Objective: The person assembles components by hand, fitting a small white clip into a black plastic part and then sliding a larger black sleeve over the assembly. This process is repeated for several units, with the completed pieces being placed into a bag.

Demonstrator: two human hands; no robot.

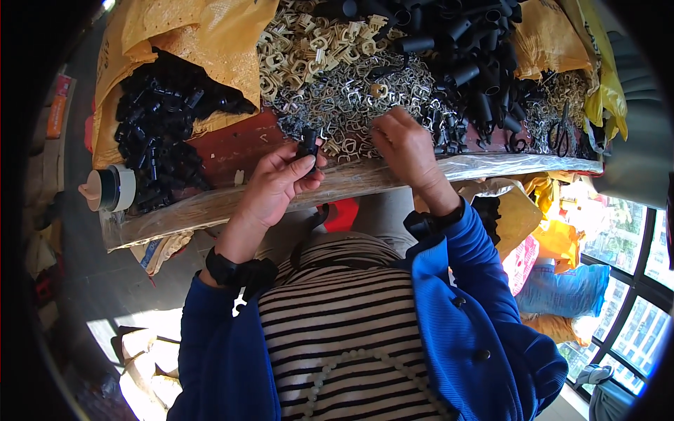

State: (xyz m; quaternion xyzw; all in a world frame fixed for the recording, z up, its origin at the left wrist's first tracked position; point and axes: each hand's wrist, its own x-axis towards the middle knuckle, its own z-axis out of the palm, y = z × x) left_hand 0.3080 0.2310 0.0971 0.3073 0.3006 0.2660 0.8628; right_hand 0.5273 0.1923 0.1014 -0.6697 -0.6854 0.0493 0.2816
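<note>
My left hand grips a small black plastic fitting between thumb and fingers, just above the table's front edge. My right hand is over the near side of a pile of small silvery metal clips. Its fingers are bent and drawn together, and their tips are hidden, so what they hold does not show. Behind the metal clips lies a heap of cream-coloured plastic clips. Small black plastic parts spill from an open yellow sack on the left.
Black tubular pieces are heaped at the back right. Black-handled scissors lie near the right end. A white and dark round container stands at the left corner. The table's front edge is wrapped in clear film. Filled bags stand by the window.
</note>
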